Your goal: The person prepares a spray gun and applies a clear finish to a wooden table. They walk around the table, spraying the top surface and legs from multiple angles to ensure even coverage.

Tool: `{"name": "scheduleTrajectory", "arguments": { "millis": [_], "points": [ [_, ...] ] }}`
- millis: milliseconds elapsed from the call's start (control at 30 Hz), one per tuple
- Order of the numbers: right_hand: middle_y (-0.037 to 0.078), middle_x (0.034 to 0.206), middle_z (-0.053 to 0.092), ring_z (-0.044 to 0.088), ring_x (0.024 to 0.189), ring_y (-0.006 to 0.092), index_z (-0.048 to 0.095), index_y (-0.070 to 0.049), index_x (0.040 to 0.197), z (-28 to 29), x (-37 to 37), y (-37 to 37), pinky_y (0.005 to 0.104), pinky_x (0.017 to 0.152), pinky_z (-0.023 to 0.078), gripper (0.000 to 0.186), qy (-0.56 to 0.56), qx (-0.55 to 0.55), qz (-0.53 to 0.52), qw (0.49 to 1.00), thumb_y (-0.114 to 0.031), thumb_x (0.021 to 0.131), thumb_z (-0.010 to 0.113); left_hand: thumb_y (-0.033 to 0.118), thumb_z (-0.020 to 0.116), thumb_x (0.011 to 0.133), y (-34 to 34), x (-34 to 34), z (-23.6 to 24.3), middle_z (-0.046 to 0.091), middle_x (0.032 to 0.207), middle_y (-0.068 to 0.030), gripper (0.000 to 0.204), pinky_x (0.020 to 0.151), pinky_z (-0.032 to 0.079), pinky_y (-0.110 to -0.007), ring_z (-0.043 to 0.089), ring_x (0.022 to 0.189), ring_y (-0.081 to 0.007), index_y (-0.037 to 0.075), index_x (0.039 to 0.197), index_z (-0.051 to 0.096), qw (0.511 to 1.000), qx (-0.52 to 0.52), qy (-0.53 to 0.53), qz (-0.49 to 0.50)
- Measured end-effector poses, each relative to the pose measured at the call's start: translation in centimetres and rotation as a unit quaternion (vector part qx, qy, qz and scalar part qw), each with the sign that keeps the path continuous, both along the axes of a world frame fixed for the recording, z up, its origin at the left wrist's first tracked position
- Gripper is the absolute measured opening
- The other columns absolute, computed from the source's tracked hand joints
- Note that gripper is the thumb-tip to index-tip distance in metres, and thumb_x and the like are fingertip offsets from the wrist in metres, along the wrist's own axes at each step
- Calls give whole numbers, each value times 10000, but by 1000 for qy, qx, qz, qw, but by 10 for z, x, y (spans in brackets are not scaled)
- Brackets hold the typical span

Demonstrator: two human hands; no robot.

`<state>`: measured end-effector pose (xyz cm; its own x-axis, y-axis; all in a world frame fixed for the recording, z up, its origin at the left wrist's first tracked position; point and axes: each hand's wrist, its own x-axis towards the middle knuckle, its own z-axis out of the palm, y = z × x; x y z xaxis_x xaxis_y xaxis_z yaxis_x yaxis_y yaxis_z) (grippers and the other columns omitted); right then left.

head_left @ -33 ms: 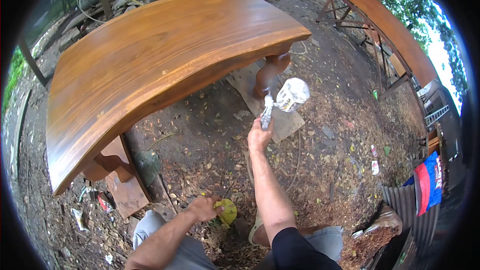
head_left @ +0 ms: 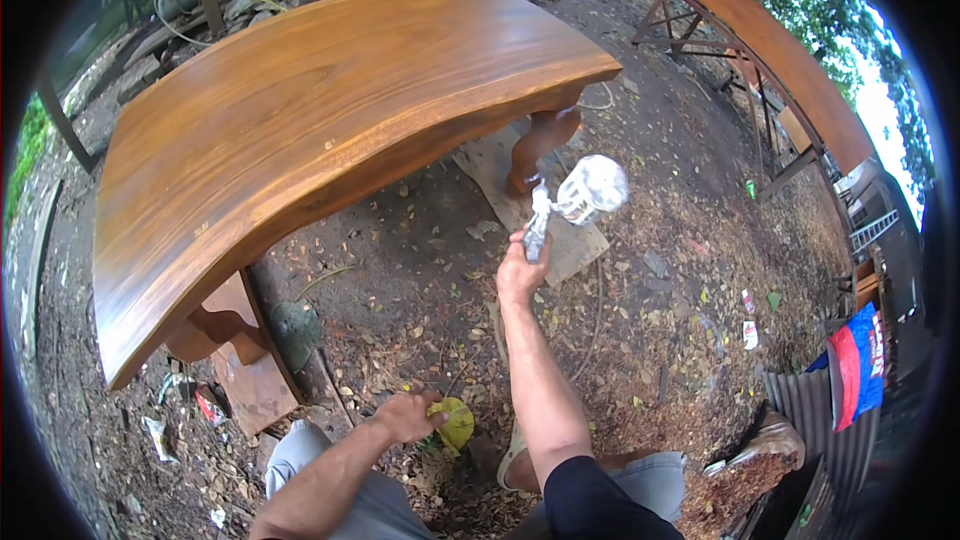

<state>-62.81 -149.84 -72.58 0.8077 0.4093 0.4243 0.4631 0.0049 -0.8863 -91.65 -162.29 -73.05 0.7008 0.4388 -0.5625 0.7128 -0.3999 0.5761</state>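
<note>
My right hand point(head_left: 520, 276) is wrapped around the handle of a silver spray gun point(head_left: 538, 222), held out over the ground. A whitish, stained cup point(head_left: 594, 190) is fixed to the gun's right side. The gun's front points toward the carved leg point(head_left: 545, 148) at the right end of a glossy brown wooden table point(head_left: 330, 110); faint haze hangs between them. Low over my lap, my left hand point(head_left: 408, 417) is closed on a thin yellow piece point(head_left: 455, 424), perhaps a cloth; its kind is unclear.
Boards point(head_left: 255, 385) lie beneath the table legs. A hose point(head_left: 598, 315) curves across the leaf-littered ground. On the far right, a long reddish-brown tabletop point(head_left: 775, 35) rests on a frame. Corrugated metal point(head_left: 805, 410) and a red-and-blue sack point(head_left: 858, 365) stand near the right edge.
The spray gun and its cup have shifted slightly to the right, with a small turn of my right hand. My left hand has stayed in place.
</note>
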Motion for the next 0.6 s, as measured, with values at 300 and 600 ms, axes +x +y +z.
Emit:
{"name": "scheduleTrajectory", "arguments": {
  "millis": [300,600],
  "points": [
    [67,1071,686,558,711,144,625,-11,1165,69,-8,-51,320,684,481,437,1,82,110,991,34,755,481,547,467,1031,5,14,29,694,1263,-230,654,1091,487,-466,658,1197,-396,98,1505,482,998,-55,23,-14],
    [63,1036,709,649,950,152,639,-21,1230,82,-31,-123,323,875,507,462,82,-138,321,934,65,810,469,522,525,1008,-13,38,38,702,1237,-219,574,1050,506,-495,657,1191,-390,137,1430,580,995,-95,22,-34]
  ]
}}
